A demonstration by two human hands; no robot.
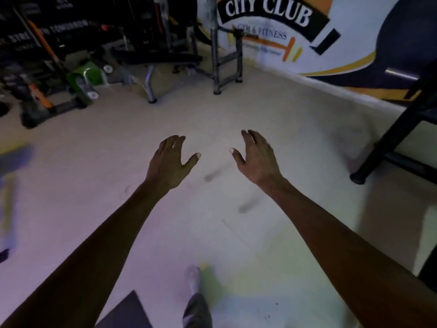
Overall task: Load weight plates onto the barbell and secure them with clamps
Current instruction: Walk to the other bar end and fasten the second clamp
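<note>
Hands are hovering over the pale floor (pixel 295 143), holding nothing: left hand (pixel 169 162) and right hand (pixel 256 157) w/ fingers spread, relaxed. Bench (pixel 160 59) is standing by the far wall; barbell/plates can't be made out, too dark.

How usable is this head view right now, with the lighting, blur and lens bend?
Head view: dim overall, with a purple cast on the floor; the equipment corner at upper left is nearly black and smeared by motion blur; both hands, left hand and right hand, are fairly sharp, open and empty; the wall sign is readable though bowed by the wide-angle lens; no barbell or plates can be made out.
</note>
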